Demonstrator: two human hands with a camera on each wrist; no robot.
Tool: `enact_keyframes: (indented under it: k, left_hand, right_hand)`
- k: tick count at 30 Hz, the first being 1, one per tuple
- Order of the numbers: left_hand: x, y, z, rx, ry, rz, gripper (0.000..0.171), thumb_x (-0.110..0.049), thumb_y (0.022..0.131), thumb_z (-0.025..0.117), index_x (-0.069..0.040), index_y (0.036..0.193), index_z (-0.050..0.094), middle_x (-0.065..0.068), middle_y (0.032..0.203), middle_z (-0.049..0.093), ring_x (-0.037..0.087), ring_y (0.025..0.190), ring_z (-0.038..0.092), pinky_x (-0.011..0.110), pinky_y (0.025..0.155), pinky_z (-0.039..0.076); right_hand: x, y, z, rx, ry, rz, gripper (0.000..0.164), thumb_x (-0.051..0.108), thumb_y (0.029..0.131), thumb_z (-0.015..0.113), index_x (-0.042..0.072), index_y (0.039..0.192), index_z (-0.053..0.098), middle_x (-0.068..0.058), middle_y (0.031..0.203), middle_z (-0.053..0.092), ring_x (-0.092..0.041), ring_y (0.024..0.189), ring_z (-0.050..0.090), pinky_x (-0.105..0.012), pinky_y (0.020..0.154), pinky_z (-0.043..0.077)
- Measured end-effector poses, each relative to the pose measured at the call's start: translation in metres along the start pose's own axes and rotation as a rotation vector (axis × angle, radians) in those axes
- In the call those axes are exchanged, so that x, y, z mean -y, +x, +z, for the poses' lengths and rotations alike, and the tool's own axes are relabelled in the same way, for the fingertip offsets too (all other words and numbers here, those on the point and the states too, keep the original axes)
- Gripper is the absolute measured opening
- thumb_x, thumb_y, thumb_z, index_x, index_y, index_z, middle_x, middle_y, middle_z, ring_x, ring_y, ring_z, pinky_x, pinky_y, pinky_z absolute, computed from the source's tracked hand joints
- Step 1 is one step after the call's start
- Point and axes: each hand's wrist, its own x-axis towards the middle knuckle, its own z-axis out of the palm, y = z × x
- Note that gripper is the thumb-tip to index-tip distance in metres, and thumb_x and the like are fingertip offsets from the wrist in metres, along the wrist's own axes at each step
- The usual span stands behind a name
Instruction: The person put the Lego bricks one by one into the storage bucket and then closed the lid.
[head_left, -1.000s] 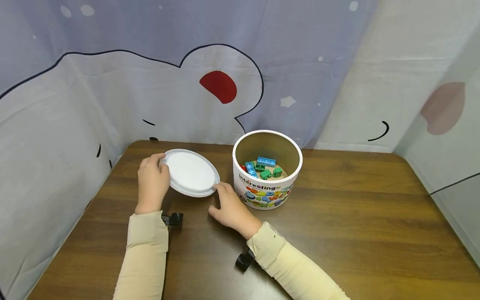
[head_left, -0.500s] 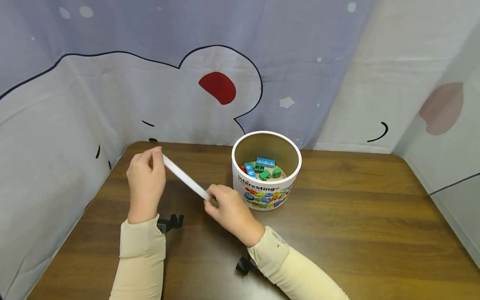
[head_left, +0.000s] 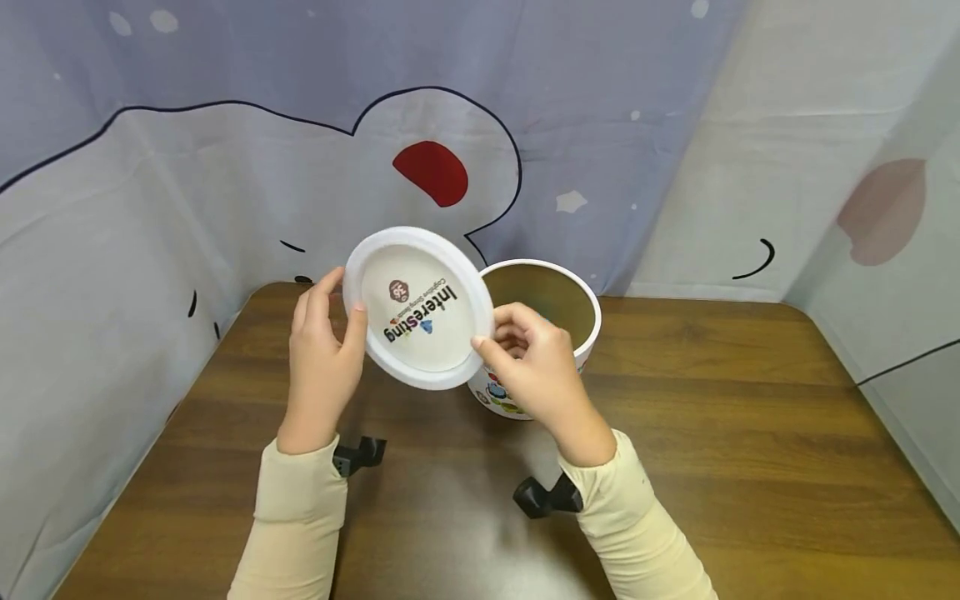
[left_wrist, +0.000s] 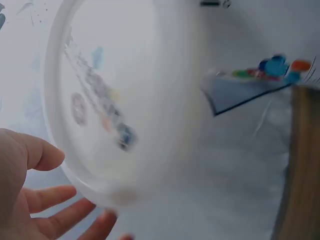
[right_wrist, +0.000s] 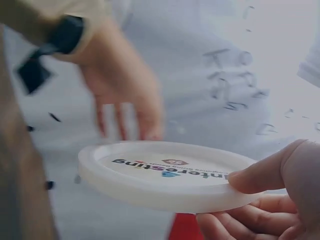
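Observation:
A round white lid (head_left: 417, 308) is raised off the table, its printed "Interesting" face turned toward the head camera. My right hand (head_left: 542, 367) pinches its right edge, thumb on the printed face and fingers underneath, as the right wrist view shows. At the opposite edge is my left hand (head_left: 324, 358), thumb and fingers spread right at the rim; in the left wrist view the fingers (left_wrist: 65, 215) look loose. Behind the lid and right hand stands a white bucket (head_left: 596, 329) with colourful printing, uncovered at the top. The blocks inside it are hidden now.
The brown wooden table (head_left: 750, 417) extends to the right of the bucket and in front of it. A patterned cloth (head_left: 637, 167) hangs along the table's back and sides. Black camera mounts (head_left: 551, 496) stick out from both wrists.
The lid has been turned over from its plain underside to its printed face and moved up and right, partly in front of the bucket. Both hands moved with it; the right now covers the bucket's front.

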Motion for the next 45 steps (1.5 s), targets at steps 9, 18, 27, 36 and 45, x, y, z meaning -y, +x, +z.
enact_keyframes:
  k: [9, 18, 27, 36, 45]
  left_hand:
    - [-0.007, -0.011, 0.027, 0.184, -0.258, -0.195, 0.061, -0.011, 0.101, 0.058, -0.006, 0.154, 0.029, 0.016, 0.140, 0.053, 0.028, 0.102, 0.065, 0.023, 0.077, 0.054]
    - [-0.015, -0.027, 0.060, 0.302, -0.325, -0.099, 0.069, -0.015, 0.100, 0.064, -0.011, 0.159, 0.028, 0.012, 0.150, 0.049, 0.027, 0.134, 0.048, 0.052, 0.099, 0.050]
    - [-0.014, -0.039, 0.079, 0.392, -0.253, -0.097, 0.080, -0.029, 0.102, 0.063, -0.015, 0.164, 0.015, 0.009, 0.166, 0.026, 0.031, 0.150, 0.027, 0.060, 0.107, 0.042]
    - [-0.014, -0.043, 0.087, 0.429, -0.218, -0.168, 0.077, -0.038, 0.103, 0.060, -0.016, 0.164, 0.017, 0.004, 0.167, 0.022, 0.028, 0.151, 0.026, 0.059, 0.108, 0.041]
    - [-0.011, -0.047, 0.095, 0.464, -0.194, -0.160, 0.078, -0.042, 0.103, 0.056, -0.020, 0.165, 0.013, 0.005, 0.168, 0.019, 0.031, 0.151, 0.026, 0.059, 0.107, 0.042]
  right_hand:
    - [0.002, 0.008, -0.041, -0.057, 0.117, 0.170, 0.015, -0.004, 0.091, 0.069, -0.009, 0.104, 0.064, -0.020, 0.082, 0.071, -0.015, 0.064, 0.069, -0.028, 0.065, 0.059]
    - [-0.012, 0.012, -0.071, -0.125, -0.333, 0.257, 0.025, 0.020, 0.098, 0.065, -0.001, 0.113, 0.062, -0.012, 0.081, 0.076, -0.015, 0.065, 0.069, -0.019, 0.060, 0.050]
    - [-0.030, 0.019, -0.085, -0.044, -0.475, 0.348, 0.056, 0.023, 0.099, 0.051, 0.003, 0.150, 0.045, -0.010, 0.069, 0.064, -0.018, 0.058, 0.056, -0.031, 0.054, 0.044]
    - [-0.047, 0.023, -0.087, 0.014, -0.602, 0.461, 0.052, 0.028, 0.096, 0.047, 0.002, 0.140, 0.056, -0.018, 0.101, 0.069, -0.035, 0.089, 0.060, -0.047, 0.076, 0.049]
    - [-0.057, 0.025, -0.095, 0.056, -0.621, 0.524, 0.055, 0.031, 0.097, 0.046, 0.002, 0.143, 0.055, -0.021, 0.118, 0.067, -0.037, 0.098, 0.059, -0.053, 0.086, 0.049]
